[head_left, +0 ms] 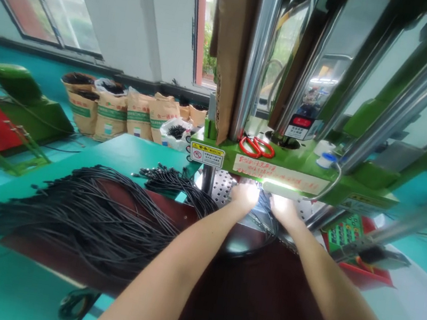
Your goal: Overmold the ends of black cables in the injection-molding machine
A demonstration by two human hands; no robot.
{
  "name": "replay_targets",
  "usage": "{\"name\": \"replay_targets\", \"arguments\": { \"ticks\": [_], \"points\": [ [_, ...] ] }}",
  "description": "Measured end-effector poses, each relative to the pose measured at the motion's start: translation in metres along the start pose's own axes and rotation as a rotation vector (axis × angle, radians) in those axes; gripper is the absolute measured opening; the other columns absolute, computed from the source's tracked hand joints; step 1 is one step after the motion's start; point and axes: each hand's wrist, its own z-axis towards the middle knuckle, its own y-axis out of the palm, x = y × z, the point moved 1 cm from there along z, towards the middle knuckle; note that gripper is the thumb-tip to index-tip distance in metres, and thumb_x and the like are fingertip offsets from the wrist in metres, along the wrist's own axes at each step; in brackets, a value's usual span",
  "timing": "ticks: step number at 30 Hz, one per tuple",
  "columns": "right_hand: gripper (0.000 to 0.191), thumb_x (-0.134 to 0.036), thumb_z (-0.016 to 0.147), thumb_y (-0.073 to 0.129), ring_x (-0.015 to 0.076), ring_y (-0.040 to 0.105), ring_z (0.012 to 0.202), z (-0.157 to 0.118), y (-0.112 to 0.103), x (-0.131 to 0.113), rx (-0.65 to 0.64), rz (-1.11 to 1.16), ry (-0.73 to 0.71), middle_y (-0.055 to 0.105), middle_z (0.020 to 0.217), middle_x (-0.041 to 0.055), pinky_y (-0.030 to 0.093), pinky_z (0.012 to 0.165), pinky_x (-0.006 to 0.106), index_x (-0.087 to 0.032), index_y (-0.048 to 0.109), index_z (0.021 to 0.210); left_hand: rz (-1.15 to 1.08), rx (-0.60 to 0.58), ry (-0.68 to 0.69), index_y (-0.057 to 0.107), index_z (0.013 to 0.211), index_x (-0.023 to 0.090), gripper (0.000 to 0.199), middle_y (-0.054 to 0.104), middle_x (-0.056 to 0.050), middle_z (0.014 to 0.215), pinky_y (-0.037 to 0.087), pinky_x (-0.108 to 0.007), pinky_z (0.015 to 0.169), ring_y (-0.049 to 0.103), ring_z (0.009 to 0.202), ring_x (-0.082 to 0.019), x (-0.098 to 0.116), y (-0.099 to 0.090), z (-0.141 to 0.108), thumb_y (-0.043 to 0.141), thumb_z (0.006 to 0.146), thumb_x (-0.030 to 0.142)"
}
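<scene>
Both of my arms reach forward under the green crossbeam [216, 144] of an upright press machine. My left hand [245, 194] is over the perforated metal plate [222, 187], and bright lamp glare washes out its fingers. A short gap to the right is my right hand [284, 210], its fingers also lost in the glare and under the beam. Thin black cables [268, 224] run between the hands and loop down onto the dark brown board [278, 289]. Whether either hand grips them I cannot tell.
A big bundle of black cables [95, 217] lies on the left, a smaller bunch [177, 181] behind it. Red-handled scissors [256, 147] and a white spool with blue [326, 159] rest on the beam. A red tray [371, 274] stands right; filled paper sacks [111, 114] line the wall.
</scene>
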Motion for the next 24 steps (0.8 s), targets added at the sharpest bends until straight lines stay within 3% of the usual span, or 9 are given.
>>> {"name": "replay_targets", "arguments": {
  "ticks": [5,12,19,24],
  "points": [
    [0.031,-0.007,0.081,0.039,0.0257,0.056,0.095,-0.004,-0.009,-0.012,0.003,-0.002,-0.03,0.061,0.105,0.0189,0.04,0.081,0.032,-0.007,0.059,0.104,-0.062,0.067,-0.023,0.051,0.111,0.01,0.034,0.066,-0.013,0.091,0.047,-0.029,0.072,0.063,0.087,-0.02,0.007,0.014,-0.003,0.047,0.081,0.027],
    [0.026,-0.009,0.076,0.045,0.022,0.056,0.089,0.001,-0.013,-0.019,-0.019,0.017,-0.042,0.063,0.097,0.0146,0.039,0.081,0.026,-0.007,0.06,0.097,-0.075,0.18,0.017,0.055,0.101,0.009,0.026,0.065,-0.013,0.093,0.046,-0.028,0.078,0.057,0.097,-0.021,-0.003,0.02,-0.004,0.049,0.078,0.02],
    [0.024,-0.01,0.08,0.041,0.0256,0.056,0.092,0.014,-0.004,-0.019,-0.025,0.016,-0.012,0.064,0.097,0.0163,0.039,0.084,0.031,-0.008,0.062,0.092,-0.049,0.178,0.099,0.059,0.096,0.009,0.022,0.064,-0.011,0.089,0.042,-0.031,0.085,0.054,0.098,-0.021,-0.003,0.019,0.001,0.048,0.078,0.016],
    [0.028,-0.011,0.083,0.038,0.0256,0.056,0.094,0.014,-0.007,-0.014,-0.002,0.038,-0.053,0.064,0.098,0.0145,0.04,0.086,0.033,-0.011,0.064,0.091,-0.061,0.217,0.069,0.057,0.105,0.012,0.029,0.058,-0.012,0.108,0.038,-0.038,0.09,0.049,0.104,-0.023,0.008,0.009,-0.003,0.038,0.083,0.019]
  ]
}}
